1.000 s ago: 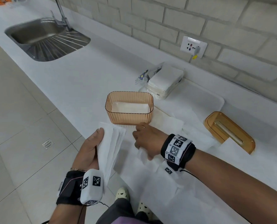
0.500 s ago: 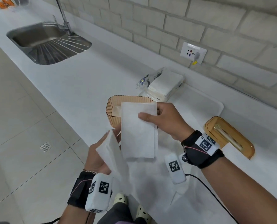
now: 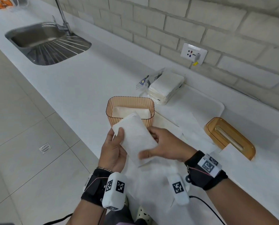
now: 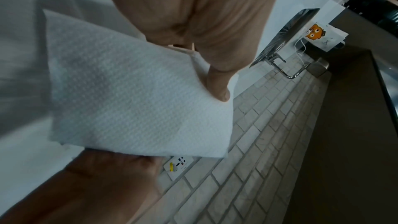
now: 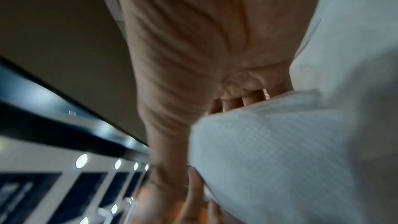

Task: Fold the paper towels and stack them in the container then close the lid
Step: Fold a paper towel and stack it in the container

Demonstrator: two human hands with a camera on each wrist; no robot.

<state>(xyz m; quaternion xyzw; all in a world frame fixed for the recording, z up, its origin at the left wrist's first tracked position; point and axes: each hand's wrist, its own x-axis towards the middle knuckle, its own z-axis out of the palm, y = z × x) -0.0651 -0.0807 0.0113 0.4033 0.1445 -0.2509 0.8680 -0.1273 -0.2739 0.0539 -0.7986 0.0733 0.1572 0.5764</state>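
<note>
A folded white paper towel point(image 3: 135, 137) point(image 4: 137, 101) point(image 5: 280, 151) is held in the air just in front of the amber ribbed container point(image 3: 129, 109). My left hand point(image 3: 115, 143) grips its left end with the thumb on top. My right hand point(image 3: 161, 148) grips its right end, thumb on top and fingers underneath. The container stands open on the counter with folded towels lying flat inside. Its amber lid point(image 3: 229, 138) lies on the counter to the right. Unfolded towels point(image 3: 181, 124) are spread on the counter under my hands.
A pack of paper towels point(image 3: 164, 88) sits on a white tray point(image 3: 213, 108) behind the container. A steel sink point(image 3: 46, 43) with a tap is far left. A wall socket point(image 3: 193, 53) is on the brick wall. The counter's front edge runs just below my hands.
My right hand lifted a towel from the counter and brought it over the one in my left hand. Both hands now hold the towels together as one folded piece near the container.
</note>
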